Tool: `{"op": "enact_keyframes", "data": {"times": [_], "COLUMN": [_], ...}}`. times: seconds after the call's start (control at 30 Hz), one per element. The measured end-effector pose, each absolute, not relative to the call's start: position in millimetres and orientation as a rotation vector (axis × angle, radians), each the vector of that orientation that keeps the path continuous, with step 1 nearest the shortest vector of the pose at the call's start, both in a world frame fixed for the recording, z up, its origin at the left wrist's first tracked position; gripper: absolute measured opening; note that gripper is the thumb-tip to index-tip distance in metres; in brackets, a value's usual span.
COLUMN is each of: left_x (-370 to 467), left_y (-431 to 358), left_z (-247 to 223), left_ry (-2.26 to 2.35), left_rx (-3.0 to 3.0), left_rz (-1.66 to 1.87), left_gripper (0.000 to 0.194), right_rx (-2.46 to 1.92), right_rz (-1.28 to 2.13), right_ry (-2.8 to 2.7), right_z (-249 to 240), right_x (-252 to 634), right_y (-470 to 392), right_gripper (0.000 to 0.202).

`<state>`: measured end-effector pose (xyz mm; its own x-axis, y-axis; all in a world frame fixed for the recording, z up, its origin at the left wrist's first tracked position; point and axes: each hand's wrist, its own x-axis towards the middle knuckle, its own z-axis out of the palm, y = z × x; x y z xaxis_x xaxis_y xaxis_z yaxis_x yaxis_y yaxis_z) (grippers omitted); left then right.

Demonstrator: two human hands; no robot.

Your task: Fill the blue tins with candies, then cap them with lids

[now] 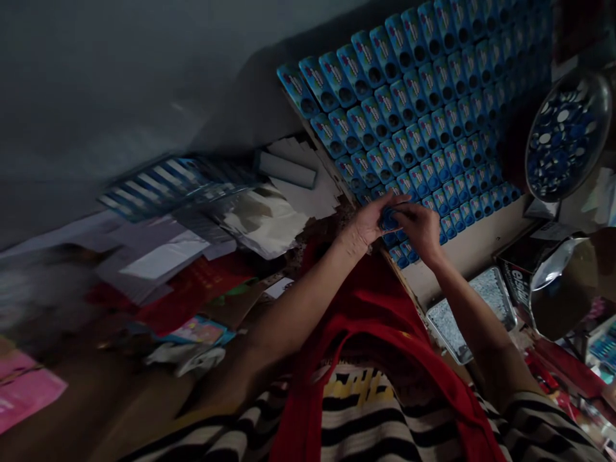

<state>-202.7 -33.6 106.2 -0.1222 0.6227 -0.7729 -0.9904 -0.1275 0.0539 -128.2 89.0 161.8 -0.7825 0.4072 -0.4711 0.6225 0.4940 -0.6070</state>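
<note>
Both hands meet over the near edge of a board lined with rows of blue cards or cases (370, 58). My left hand (369, 221) is closed round a small round blue piece (387, 219), palm partly turned up. From the other side, the fingers of my right hand (422, 230) pinch at the same piece, partly covering it. Each blue case has a printed label and a round spot; the spots look dark in the far rows and bright blue in the near rows.
At right stands a metal bowl (568, 135) full of blue and white round pieces. Below it are a metal tray (471, 314), a dark box (517, 273) and a shiny rounded container (563, 289). Papers (163, 260), plastic bags (264, 218) and stacked blue-edged packs (158, 186) lie left.
</note>
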Motion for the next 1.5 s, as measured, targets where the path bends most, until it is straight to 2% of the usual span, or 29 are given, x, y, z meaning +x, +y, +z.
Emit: {"op": "enact_keyframes", "data": {"times": [0.13,0.23,0.3,0.4,0.6,0.83,0.93,1.07,1.27,1.4,1.5], "left_x": [-197.3,-201.0,-207.6,-220.5,-240.6,-243.6,-240.2,-230.9,-206.9,-192.3,-192.5], "left_y": [-39.0,-60.0,-77.5,-96.9,-98.0,-92.0,-92.4,-89.5,-77.4,-85.9,-103.6], "left_z": [111.6,115.2,115.9,115.9,118.2,110.1,109.9,109.1,102.6,101.3,102.2], "left_ry": [0.670,0.660,0.655,0.660,0.647,0.553,0.563,0.632,0.556,0.583,0.588], "left_rx": [-0.788,-0.794,-0.783,-0.774,-0.687,-0.648,-0.671,-0.702,-0.757,-0.773,-0.772], "left_rz": [1.594,1.608,1.637,1.686,1.737,1.728,1.715,1.697,1.635,1.615,1.618], "left_gripper": [0.032,0.034,0.035,0.036,0.042,0.047,0.048,0.050,0.050,0.040,0.041], "right_rx": [0.951,1.085,1.118,0.946,0.765,0.731,0.698,0.602,0.691,0.941,1.094], "right_rz": [-1.301,-1.261,-1.126,-0.843,-0.279,-0.087,-0.156,-0.518,-0.933,-1.183,-1.150], "right_ry": [2.496,2.511,2.534,2.604,2.465,2.381,2.444,2.647,2.578,2.443,2.446], "right_z": [162.9,160.6,155.7,147.3,142.7,146.2,161.2,177.9,167.2,159.7,153.4], "right_x": [-116.1,-113.5,-118.0,-133.2,-172.4,-199.0,-195.7,-181.9,-154.4,-132.3,-126.4], "right_y": [100.0,115.2,123.9,126.1,114.4,124.7,114.1,82.7,50.9,61.8,76.3], "right_gripper": [0.022,0.022,0.021,0.019,0.018,0.027,0.020,0.017,0.007,0.014,0.025]}}
